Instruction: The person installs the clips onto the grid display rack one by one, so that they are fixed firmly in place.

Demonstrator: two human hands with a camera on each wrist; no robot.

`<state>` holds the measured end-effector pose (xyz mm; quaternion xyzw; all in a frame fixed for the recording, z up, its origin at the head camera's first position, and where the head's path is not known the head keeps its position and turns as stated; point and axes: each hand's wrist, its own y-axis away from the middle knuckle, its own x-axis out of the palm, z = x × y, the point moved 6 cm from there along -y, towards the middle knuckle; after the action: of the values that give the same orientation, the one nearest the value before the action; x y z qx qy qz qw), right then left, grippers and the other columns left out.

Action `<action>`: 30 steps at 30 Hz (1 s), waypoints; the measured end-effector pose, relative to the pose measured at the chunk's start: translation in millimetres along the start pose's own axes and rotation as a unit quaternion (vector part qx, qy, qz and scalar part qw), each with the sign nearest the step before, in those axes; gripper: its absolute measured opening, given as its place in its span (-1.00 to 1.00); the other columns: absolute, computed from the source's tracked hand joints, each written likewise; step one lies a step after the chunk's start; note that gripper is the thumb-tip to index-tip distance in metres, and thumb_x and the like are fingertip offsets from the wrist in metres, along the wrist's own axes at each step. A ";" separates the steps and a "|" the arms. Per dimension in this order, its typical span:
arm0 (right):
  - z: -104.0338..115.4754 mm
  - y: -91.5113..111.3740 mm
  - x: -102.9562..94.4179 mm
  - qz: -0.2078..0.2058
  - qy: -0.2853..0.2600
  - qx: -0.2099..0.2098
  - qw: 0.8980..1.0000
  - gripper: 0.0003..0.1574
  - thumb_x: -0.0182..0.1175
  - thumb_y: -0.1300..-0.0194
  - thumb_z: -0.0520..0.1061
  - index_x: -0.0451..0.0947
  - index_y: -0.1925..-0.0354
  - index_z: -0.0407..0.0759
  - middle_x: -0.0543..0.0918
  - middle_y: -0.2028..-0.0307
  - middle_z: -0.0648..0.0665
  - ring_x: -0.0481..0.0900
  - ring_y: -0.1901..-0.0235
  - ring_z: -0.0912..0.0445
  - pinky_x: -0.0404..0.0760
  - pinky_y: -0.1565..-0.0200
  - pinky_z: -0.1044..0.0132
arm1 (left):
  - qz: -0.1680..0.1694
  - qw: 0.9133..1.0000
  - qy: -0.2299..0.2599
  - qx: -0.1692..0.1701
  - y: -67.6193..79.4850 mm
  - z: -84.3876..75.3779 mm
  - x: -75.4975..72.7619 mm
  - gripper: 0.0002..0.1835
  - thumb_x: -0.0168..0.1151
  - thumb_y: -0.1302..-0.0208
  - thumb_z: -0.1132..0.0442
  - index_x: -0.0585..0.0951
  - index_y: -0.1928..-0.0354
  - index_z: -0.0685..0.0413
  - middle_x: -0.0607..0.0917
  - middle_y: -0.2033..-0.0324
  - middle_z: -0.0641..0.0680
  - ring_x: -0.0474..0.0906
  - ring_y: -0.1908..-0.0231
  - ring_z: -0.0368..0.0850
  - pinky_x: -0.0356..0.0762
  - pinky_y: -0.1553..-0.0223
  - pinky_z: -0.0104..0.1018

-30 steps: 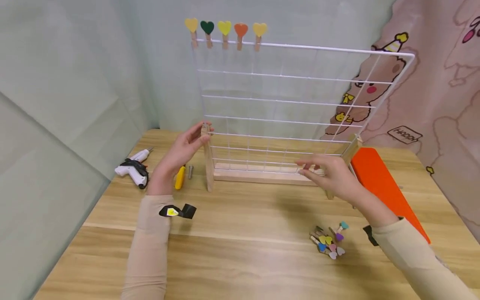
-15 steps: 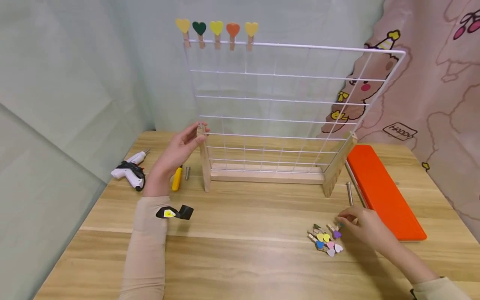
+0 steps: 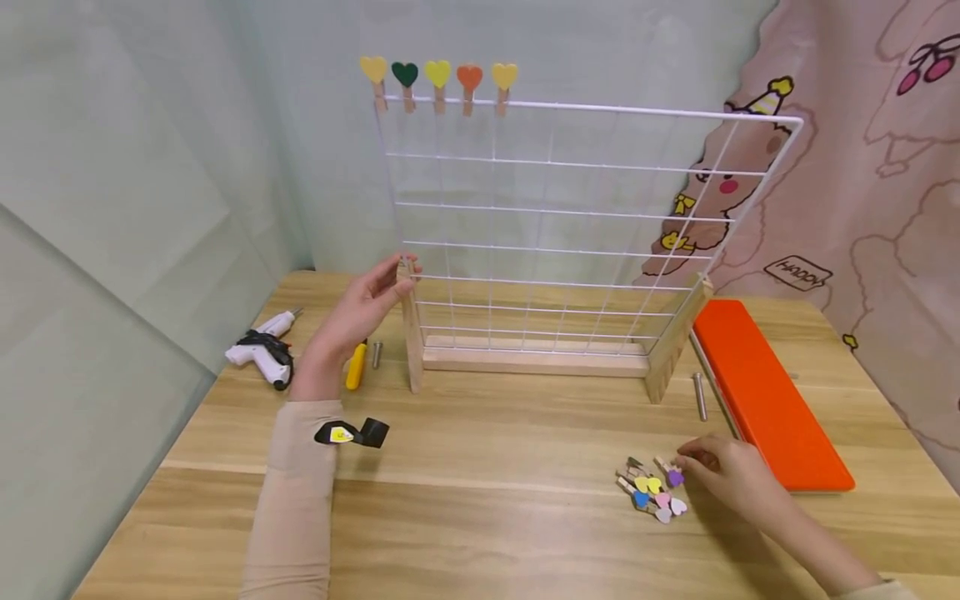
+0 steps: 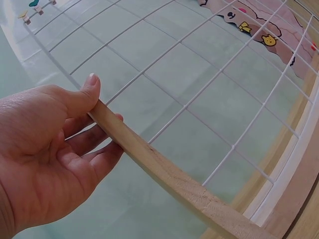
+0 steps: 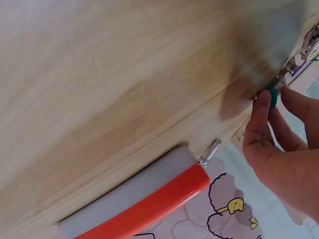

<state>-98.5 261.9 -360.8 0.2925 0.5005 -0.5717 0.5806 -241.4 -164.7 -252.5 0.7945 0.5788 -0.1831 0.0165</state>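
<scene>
A white wire grid [image 3: 540, 208] stands upright in a wooden stand [image 3: 536, 363]. Several heart clothespins [image 3: 437, 77] clip onto the left part of its top wire. My left hand [image 3: 360, 308] grips the top of the stand's left post [image 4: 149, 154], thumb on the near side and fingers behind. On the table at the right, my right hand [image 3: 731, 475] pinches a teal heart clothespin [image 5: 273, 97] between thumb and fingertips; in the head view the fingers hide it. Just left of that hand lies a small pile of heart clothespins [image 3: 654, 492] in several colours.
An orange-red case [image 3: 768, 396] lies at the right, with a metal bolt [image 3: 700, 397] beside it. On the left are a white glue gun [image 3: 262, 350], a yellow-handled tool [image 3: 356, 365] and a short bolt [image 3: 377, 355]. Curtains hang behind the table.
My right hand has come down from in front of the grid to the pile and taken hold of the teal clothespin. The left hand keeps its grip on the post.
</scene>
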 end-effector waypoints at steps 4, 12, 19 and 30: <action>-1.1 1.1 0.0 -0.010 0.000 0.012 1.000 -0.89 0.33 0.10 -0.15 0.61 0.48 -0.11 0.56 0.51 0.05 0.43 0.55 0.33 0.46 0.53 0.49 | -0.001 1.000 0.000 -0.003 -0.1 0.8 1.0 -0.49 -0.05 -0.27 0.10 0.19 -0.25 -0.05 0.31 -0.18 0.08 0.12 -0.22 -0.14 0.07 -0.20 -0.13; -4.2 -9.2 -2.5 0.028 -0.048 0.045 0.997 -0.84 0.28 0.03 -0.05 0.58 0.44 -0.10 0.58 0.51 0.06 0.44 0.56 0.32 0.43 0.53 0.46 | -0.012 1.000 -0.006 -0.006 -8.9 16.8 -5.3 -0.46 -0.01 -0.20 -0.02 0.21 -0.23 -0.20 0.31 -0.19 -0.02 0.08 -0.24 -0.20 0.07 -0.20 -0.13; -6.8 -12.2 2.1 0.050 -0.098 0.021 0.994 -0.85 0.24 -0.03 -0.11 0.48 0.40 -0.12 0.55 0.47 0.05 0.48 0.50 0.33 0.50 0.45 0.47 | -0.022 1.000 -0.015 -0.006 -11.6 23.5 -9.8 -0.40 0.00 -0.16 -0.08 0.18 -0.26 -0.19 0.24 -0.23 -0.04 0.04 -0.25 -0.18 0.09 -0.19 -0.12; -8.3 -4.0 -1.7 0.014 -0.090 -0.044 0.995 -0.83 0.31 0.09 -0.03 0.46 0.57 0.14 0.48 0.62 0.23 0.33 0.64 0.39 0.37 0.60 0.51 | -0.007 1.000 0.007 -0.004 -9.3 18.5 -3.3 -0.49 -0.01 -0.20 -0.01 0.25 -0.21 -0.20 0.34 -0.17 0.00 0.15 -0.20 -0.18 0.11 -0.19 -0.13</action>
<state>-104.1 269.4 -361.0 0.2210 0.4663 -0.5649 0.6439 -256.0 -169.1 -267.0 0.7916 0.5852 -0.1752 0.0145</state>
